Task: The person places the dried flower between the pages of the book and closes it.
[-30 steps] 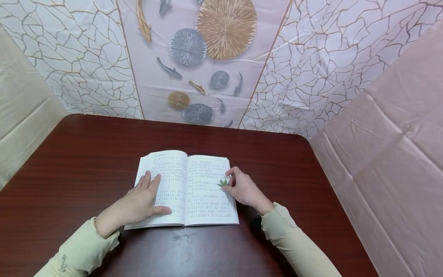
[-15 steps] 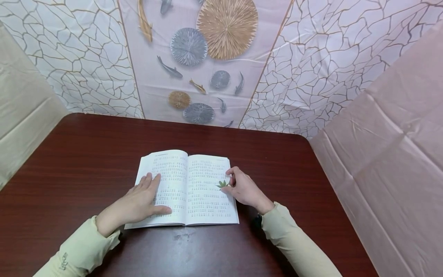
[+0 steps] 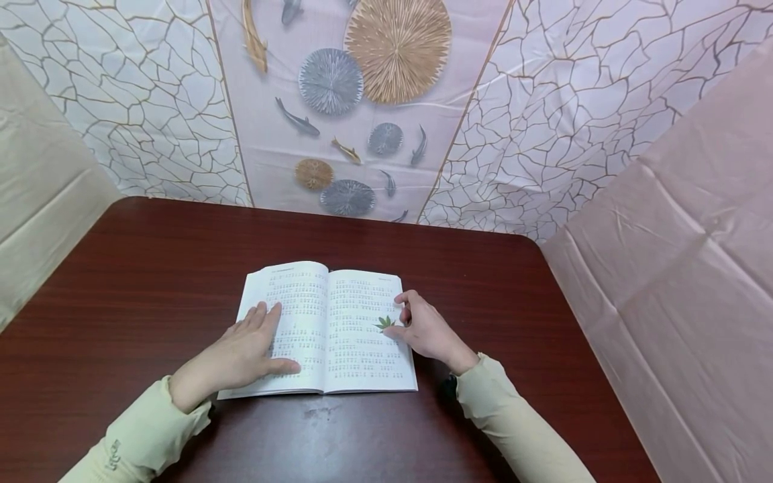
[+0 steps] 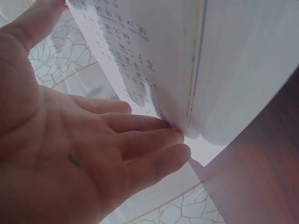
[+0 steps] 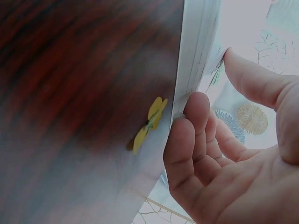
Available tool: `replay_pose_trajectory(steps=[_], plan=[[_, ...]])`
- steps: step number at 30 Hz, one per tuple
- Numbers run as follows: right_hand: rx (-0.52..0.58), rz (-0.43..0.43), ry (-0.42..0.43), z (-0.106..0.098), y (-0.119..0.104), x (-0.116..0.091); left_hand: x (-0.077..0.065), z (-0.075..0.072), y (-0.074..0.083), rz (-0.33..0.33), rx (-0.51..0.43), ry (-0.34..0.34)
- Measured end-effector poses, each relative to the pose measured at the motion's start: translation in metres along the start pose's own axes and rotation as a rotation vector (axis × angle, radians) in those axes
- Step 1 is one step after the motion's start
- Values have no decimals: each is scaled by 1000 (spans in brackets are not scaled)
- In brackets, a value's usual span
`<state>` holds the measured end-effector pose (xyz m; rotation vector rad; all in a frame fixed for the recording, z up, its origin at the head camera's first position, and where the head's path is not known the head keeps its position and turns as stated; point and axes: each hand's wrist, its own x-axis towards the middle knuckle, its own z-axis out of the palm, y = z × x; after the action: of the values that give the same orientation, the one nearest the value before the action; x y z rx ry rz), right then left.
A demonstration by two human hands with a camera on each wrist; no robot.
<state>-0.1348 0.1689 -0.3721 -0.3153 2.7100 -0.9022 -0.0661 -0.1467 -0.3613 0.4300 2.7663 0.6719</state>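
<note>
An open book [image 3: 362, 355] lies flat with printed pages on both sides. My left hand [image 3: 235, 355] rests on the left page, fingers spread and mostly straight; a small green bit [image 4: 74, 159] clings to its palm in the left wrist view. On the right page, near its outer edge, lies a green lobed leaf [image 3: 384, 323]. The thumb of my right hand [image 3: 431, 333] touches this leaf, while the other fingers bend loosely beside the book's right edge. The right wrist view shows thumb and fingertips apart, with the leaf [image 5: 216, 74] under the thumb tip.
A small yellow flower [image 5: 150, 123] lies on the dark wooden table [image 5: 84, 93] beside the book's edge; the head view does not show it. Patterned cloth [image 3: 332, 161] hangs behind the table. Plain cloth [image 3: 676, 268] closes off the right side.
The leaf has slid slightly left and toward me on the right page, with the right thumb following it. The left hand has stayed in place on the left page.
</note>
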Motion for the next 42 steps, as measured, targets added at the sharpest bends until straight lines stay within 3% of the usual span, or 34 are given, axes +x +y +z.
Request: replay_pose_trajectory(steps=[17,23,33,42], plan=[[48,-7,28,-8,0,-3,-2,0,3,-1,-2,1],[-10,-6,26,-20,5,-6,-2,1,3,3,12,-1],[-166,-27,-65,-40,28,-15,-2,0,3,23,32,-3],[-249,-26,-185,-36,39,-22,-3,-3,4,32,33,15]])
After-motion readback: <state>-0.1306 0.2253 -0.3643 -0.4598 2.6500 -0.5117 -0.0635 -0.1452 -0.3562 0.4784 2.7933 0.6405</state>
